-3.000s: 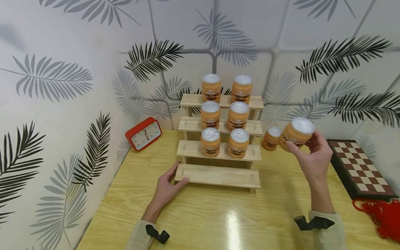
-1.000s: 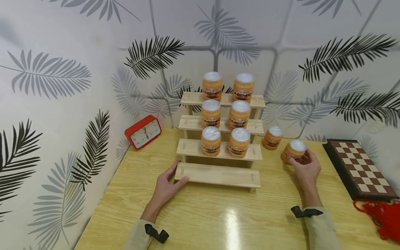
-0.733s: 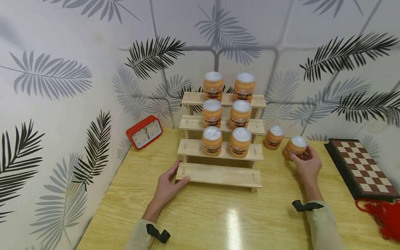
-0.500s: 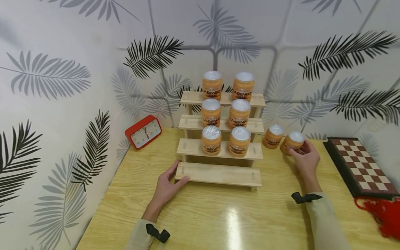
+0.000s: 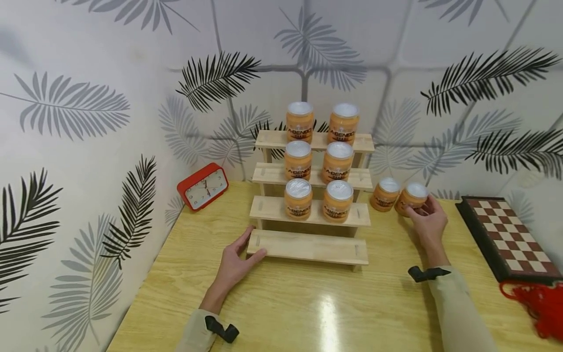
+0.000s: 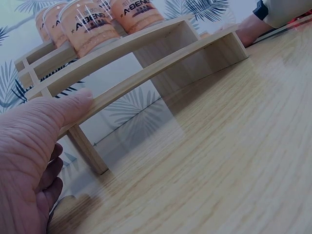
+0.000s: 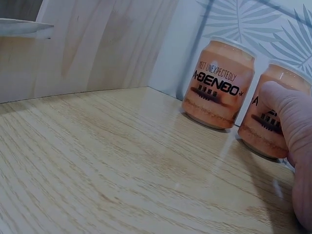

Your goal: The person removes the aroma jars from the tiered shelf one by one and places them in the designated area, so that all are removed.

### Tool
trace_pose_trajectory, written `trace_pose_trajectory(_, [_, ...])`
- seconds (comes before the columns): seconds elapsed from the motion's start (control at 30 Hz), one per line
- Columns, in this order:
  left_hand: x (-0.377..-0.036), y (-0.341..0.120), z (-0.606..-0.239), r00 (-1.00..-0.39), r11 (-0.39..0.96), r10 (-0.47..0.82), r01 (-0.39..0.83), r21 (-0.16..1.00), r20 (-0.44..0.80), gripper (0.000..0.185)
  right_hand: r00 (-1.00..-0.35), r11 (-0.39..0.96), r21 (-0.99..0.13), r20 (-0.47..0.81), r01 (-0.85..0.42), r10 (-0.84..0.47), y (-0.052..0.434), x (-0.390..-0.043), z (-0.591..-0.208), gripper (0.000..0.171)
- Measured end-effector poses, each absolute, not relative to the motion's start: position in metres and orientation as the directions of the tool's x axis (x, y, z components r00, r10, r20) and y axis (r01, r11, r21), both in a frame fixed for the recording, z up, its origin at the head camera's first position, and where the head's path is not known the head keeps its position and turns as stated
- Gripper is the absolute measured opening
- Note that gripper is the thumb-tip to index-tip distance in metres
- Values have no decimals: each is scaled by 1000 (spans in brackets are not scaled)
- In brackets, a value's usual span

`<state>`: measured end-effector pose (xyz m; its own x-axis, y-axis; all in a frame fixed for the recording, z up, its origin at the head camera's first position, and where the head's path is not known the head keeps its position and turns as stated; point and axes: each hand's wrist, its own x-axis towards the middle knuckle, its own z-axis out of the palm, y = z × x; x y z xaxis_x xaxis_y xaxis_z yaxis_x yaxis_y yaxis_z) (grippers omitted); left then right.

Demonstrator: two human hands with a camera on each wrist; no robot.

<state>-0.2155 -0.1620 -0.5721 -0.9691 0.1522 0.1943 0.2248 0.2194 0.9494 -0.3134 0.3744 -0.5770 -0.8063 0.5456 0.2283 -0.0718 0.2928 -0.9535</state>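
Jar [image 5: 412,198] pinched in right hand [image 5: 428,222] grip, just beside second jar [image 5: 384,193].

Three views, one counter

The head camera looks forward and down over the whole counter [image 5: 308,303]. Both wrist cameras sit low and close: the left faces the wooden rack [image 6: 146,73], the right two jars [image 7: 219,85], all seen from above too.

The table [image 5: 308,303] is yellow wood and shiny. On it stands a wooden step shelf [image 5: 310,247] with six orange jars on its steps. Two more orange jars [image 5: 385,194] stand on the table beside the shelf. A red clock [image 5: 203,187], a checkerboard [image 5: 506,237] and a red tassel [image 5: 538,305] lie there too.
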Motion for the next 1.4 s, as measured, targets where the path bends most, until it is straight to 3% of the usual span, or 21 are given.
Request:
trace_pose_trajectory(0.4, [-216, -162, -573, -973, 213, 142, 210, 954, 182, 78, -841, 359, -924, 298, -134, 452, 353, -290, -541, 63])
trace_pose_trajectory(0.77, [-214, -162, -570, -971, 231, 145, 222, 947, 192, 80, -851, 335, -940, 223, -59, 476, 365, -298, -559, 69])
trace_pose_trajectory(1.4, [-215, -162, -571, -971, 215, 141, 222, 951, 195, 78, -855, 320, -939, 268, -128, 445, 340, -250, -511, 73])
